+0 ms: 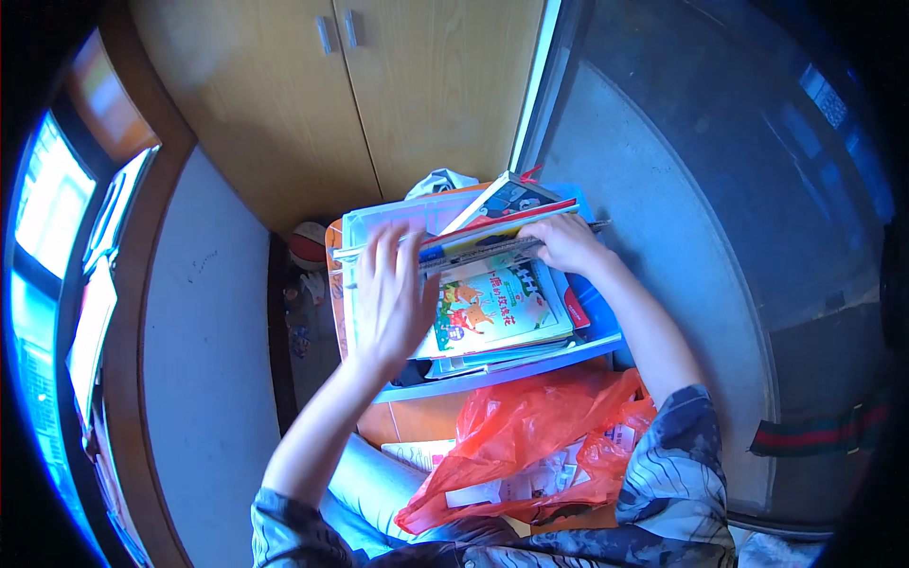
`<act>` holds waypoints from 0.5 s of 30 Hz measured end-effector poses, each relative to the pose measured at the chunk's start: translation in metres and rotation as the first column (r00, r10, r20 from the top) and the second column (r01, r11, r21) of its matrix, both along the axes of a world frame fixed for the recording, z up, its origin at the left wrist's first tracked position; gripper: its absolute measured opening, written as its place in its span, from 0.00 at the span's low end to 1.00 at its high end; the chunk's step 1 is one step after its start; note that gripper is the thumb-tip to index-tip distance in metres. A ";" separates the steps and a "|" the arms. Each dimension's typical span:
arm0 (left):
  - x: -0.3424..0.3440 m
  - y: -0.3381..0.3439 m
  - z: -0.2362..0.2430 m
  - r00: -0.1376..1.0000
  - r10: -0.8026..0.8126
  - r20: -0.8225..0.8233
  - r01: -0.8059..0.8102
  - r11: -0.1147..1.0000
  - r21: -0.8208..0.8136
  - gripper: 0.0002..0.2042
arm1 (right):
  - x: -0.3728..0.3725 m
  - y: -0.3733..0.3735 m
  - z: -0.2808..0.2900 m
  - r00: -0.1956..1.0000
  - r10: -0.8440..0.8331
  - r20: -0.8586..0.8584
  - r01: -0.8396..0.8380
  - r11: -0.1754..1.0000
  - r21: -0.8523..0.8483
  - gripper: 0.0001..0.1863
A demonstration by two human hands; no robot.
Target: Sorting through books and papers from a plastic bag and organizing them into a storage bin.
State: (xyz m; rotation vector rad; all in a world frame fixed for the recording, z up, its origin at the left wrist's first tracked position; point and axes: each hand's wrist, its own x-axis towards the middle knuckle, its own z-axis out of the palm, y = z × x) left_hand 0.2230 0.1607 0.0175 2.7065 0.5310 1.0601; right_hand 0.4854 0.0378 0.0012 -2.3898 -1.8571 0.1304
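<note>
A plastic bin [473, 381] with bluish sides holds books and papers. A thin bundle of books [464, 244] stands on edge across it, edges facing up. My left hand [388, 298] grips the bundle's left end, its fingers reaching over the top edges. At the other end, my right hand [565, 243] has its fingers curled round the books. Below the bundle lies a picture book [497, 305] with cartoon animals on a pale cover, on top of a stack. Part of the bundle is hidden behind my left hand.
A red plastic bag [530, 426] with papers inside lies between the bin and my lap. The bin rests on an orange-brown surface [407, 421]. Wooden cabinet doors [426, 95] rise behind, and a white panel [204, 379] stands at left. A ball [309, 248] sits beside the bin.
</note>
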 end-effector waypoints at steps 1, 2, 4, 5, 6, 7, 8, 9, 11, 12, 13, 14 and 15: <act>-0.021 -0.017 0.000 0.999 -0.011 0.048 0.012 1.000 -0.026 0.26 | 0.001 0.003 0.007 1.000 -0.007 -0.016 0.007 1.000 -0.012 0.16; -0.045 -0.035 -0.002 1.000 -0.021 0.004 0.021 0.998 -0.053 0.23 | -0.001 0.005 0.016 0.999 -0.012 -0.033 0.011 1.000 -0.028 0.17; -0.093 -0.079 -0.013 0.977 -0.125 -0.172 0.073 0.957 -0.280 0.22 | -0.007 0.006 0.037 0.997 -0.042 -0.067 0.039 0.998 -0.053 0.17; -0.116 -0.101 -0.020 0.954 -0.135 -0.268 0.032 0.934 -0.355 0.26 | -0.010 0.004 0.050 0.994 -0.044 -0.101 0.037 0.997 -0.065 0.17; -0.137 -0.120 -0.029 0.923 -0.176 -0.342 0.023 0.914 -0.406 0.34 | -0.013 0.002 0.063 0.989 -0.048 -0.139 0.036 0.996 -0.086 0.17; -0.157 -0.139 -0.039 0.862 -0.167 -0.479 -0.039 0.920 -0.391 0.42 | -0.016 -0.002 0.074 0.983 -0.068 -0.171 0.048 0.992 -0.118 0.17; -0.175 -0.153 -0.048 0.815 -0.189 -0.548 -0.048 0.920 -0.389 0.49 | -0.019 -0.005 0.083 0.977 -0.103 -0.184 0.074 0.985 -0.156 0.15; -0.192 -0.165 -0.055 0.769 -0.238 -0.593 -0.075 0.888 -0.454 0.45 | -0.022 -0.010 0.090 0.949 -0.140 -0.282 0.092 0.980 -0.177 0.14; -0.214 -0.170 -0.067 0.694 -0.351 -0.629 -0.179 0.762 -0.623 0.36 | -0.023 -0.018 0.098 0.869 -0.248 -0.428 0.155 0.958 -0.240 0.13; -0.221 -0.171 -0.069 0.671 -0.412 -0.616 -0.252 0.654 -0.713 0.31 | -0.022 -0.024 0.100 0.827 -0.256 -0.500 0.153 0.959 -0.237 0.13; -0.225 -0.170 -0.069 0.649 -0.467 -0.601 -0.339 0.530 -0.778 0.27 | -0.020 -0.027 0.100 0.847 -0.260 -0.464 0.162 0.957 -0.242 0.13; -0.231 -0.173 -0.065 0.765 -0.426 -0.484 -0.282 0.453 -0.845 0.14 | -0.017 -0.030 0.099 0.857 -0.201 -0.475 0.112 0.972 -0.209 0.14; -0.233 -0.174 -0.060 0.862 -0.413 -0.294 -0.204 0.248 -0.947 0.13 | -0.014 -0.032 0.097 0.862 -0.137 -0.489 0.059 0.984 -0.170 0.15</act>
